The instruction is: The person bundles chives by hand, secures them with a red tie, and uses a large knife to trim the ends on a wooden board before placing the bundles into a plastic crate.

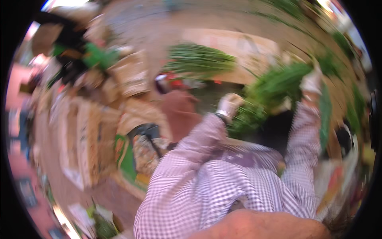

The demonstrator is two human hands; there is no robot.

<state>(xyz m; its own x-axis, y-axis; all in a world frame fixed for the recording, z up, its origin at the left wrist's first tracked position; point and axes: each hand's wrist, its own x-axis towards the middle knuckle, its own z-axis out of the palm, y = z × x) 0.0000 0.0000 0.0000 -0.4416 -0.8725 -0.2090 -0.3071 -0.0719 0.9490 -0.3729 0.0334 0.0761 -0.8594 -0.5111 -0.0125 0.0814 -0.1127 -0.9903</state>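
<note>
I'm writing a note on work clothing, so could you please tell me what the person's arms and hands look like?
The long sleeves are purple-and-white checked. The left hand and right hand seem to be in whitish gloves; a dark band shows at the left wrist. Blur hides finer detail.

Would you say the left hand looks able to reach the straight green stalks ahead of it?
Probably yes: nothing appears to stand between the left hand and the stalks, though that hand seems occupied at the leafy greens.
</note>
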